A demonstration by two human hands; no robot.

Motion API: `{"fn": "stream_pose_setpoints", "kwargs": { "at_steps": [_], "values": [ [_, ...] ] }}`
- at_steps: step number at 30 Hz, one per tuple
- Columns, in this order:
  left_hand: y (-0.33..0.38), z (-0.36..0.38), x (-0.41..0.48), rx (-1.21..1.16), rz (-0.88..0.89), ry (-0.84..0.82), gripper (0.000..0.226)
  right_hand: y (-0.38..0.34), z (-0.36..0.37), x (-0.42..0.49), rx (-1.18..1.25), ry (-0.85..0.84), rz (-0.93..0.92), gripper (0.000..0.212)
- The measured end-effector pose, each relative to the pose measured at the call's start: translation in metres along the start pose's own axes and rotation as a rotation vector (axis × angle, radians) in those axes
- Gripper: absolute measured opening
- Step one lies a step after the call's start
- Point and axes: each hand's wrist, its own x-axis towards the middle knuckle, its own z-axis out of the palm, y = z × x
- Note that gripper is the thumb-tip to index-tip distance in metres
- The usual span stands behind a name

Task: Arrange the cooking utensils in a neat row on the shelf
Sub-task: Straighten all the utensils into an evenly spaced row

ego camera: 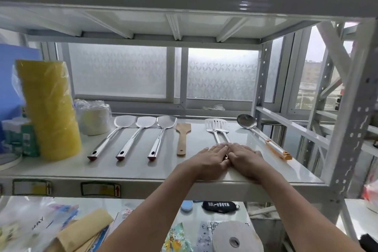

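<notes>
Both hands, left hand (210, 159) and right hand (246, 159), lie flat with fingers extended over the handles of two slotted turners (216, 127) on the shelf (143, 170), seemingly straightening them (handles hidden). Next, likely, align the angled ladle (261, 135).

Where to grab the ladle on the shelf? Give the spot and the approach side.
Judging by its pose, take the ladle by its orange handle end, coming from the shelf's front edge: that end points toward you, while the bowl lies at the back.
</notes>
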Motion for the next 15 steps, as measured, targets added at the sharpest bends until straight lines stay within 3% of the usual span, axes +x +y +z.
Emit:
{"fn": "stream_pose_setpoints", "kwargs": {
  "at_steps": [15],
  "values": [
    [-0.001,0.0021,-0.0025,-0.026,-0.114,0.094,0.063,0.0026,0.0063,0.0001,0.013,0.097,0.07,0.058]
  ]
}}
